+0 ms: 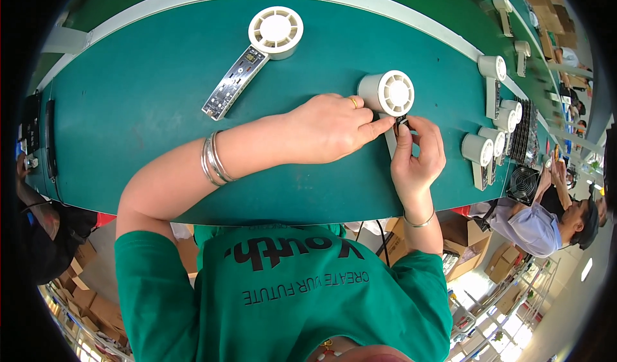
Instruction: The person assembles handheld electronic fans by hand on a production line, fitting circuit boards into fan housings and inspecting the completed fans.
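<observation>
A white handheld fan (395, 92) with a round, spoked head lies on the green table in front of me. My left hand (337, 127) rests against its head and neck, fingers curled and index finger stretched to the neck. At that neck my right hand (421, 153) pinches with thumb and index finger beside a small dark part; what lies between the fingertips is too small to make out. Most of this fan's handle is hidden by my hands. Farther left lies a second handheld fan (276, 31), its handle showing an exposed circuit board (236, 79).
Several more white fans, one of them a fan (477, 150) with a bare board, stand along the table's right side. Near them are a stack of dark boards (526, 127) and a black cooling fan (523, 183). A co-worker (533, 224) sits at the right; another person's arm shows far left.
</observation>
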A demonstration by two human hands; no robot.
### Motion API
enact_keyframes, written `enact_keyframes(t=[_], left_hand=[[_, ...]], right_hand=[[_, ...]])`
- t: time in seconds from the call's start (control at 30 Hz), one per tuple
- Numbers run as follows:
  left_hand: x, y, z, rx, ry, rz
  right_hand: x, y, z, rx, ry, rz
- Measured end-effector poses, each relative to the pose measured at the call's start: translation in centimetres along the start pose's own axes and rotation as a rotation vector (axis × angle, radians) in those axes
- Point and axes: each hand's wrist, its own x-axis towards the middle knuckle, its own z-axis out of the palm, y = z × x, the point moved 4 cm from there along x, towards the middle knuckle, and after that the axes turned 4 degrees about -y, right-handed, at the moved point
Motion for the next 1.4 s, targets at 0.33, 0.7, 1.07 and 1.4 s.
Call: enact_keyframes(t=[0.33, 0.7, 1.07, 1.4], left_hand=[[0.1, -0.1, -0.2, 0.056, -0.029, 0.0], [0.6, -0.7, -0.5, 0.107, -0.311, -0.029], [0.7, 0.0, -1.5, 0.017, -0.481, -0.118], [-1.1, 0.9, -1.5, 0.073, -0.339, -0.016]], right_hand=[[0.1, 0.1, 0.0, 0.026, 0.005, 0.016], [0.2, -0.5, 0.0, -0.061, -0.033, -0.033], [0.3, -1.0, 0.1, -0.102, -0.042, -0.074], [-0.2, -0.6, 0.4, -0.115, -0.036, -0.081]])
